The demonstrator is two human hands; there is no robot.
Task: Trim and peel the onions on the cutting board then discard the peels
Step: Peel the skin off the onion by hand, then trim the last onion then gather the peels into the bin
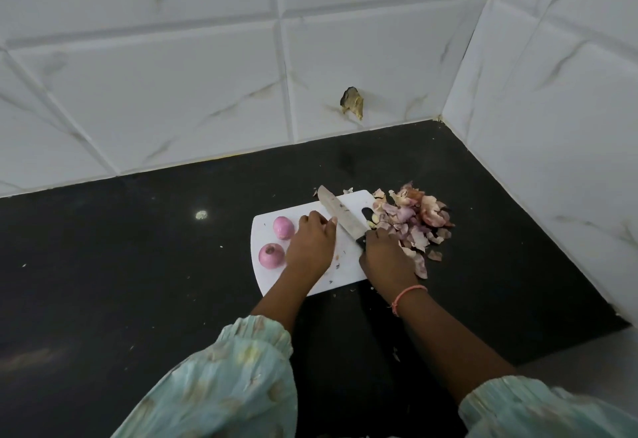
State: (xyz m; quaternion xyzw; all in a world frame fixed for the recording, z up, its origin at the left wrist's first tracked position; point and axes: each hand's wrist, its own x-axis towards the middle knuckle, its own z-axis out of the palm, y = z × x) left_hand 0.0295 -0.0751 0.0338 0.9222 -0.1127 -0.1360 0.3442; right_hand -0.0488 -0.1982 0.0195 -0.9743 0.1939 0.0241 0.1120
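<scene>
A white cutting board (pixel 348 202) lies on the black counter. Two peeled pink onions sit on its left part, one further back (pixel 283 227) and one nearer (pixel 271 256). My left hand (pixel 310 242) lies arched on the board just right of them, fingers bent down; whatever is under the palm is hidden. My right hand (pixel 386 258) grips the black handle of a knife (pixel 340 215), whose blade points back-left across the board beside my left fingertips. A heap of onion peels (pixel 411 221) covers the board's right end and spills onto the counter.
The black counter (pixel 138 265) runs into a corner of white tiled walls, the back wall (pixel 207 92) behind and the side wall (pixel 552 126) close on the right. Small peel scraps (pixel 395 353) lie on the counter near my right forearm. A brown mark (pixel 353 102) is on the back wall.
</scene>
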